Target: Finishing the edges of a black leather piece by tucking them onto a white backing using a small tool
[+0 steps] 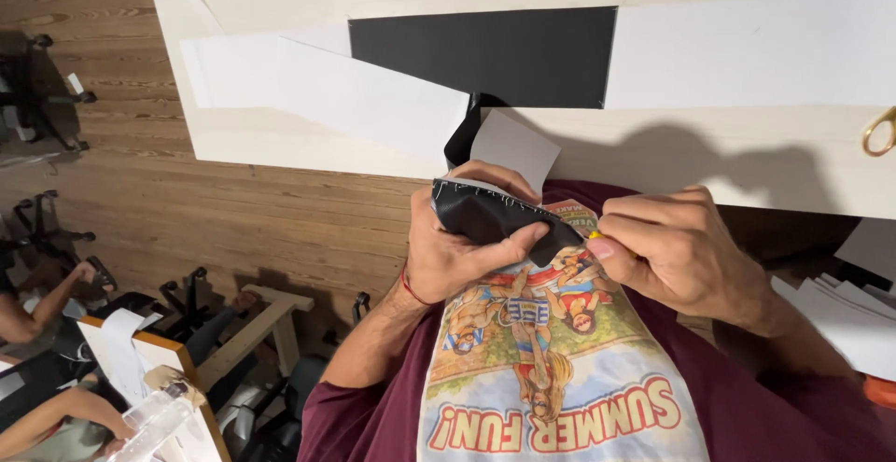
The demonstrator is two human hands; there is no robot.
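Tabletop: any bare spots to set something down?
Bare wood on the table below the right white sheet, between the folded white paper and the gold scissors. Crowded: black sheet and overlapping left white sheets.

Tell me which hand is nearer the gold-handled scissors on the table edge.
Right. The right hand pinches a small yellow tool below and left of the scissors; the left hand holds the black stitched piece, farther away.

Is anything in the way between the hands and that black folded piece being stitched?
Nothing visible. The left hand already grips the black piece, and the right hand pinches at its right tip, with no gap between them.
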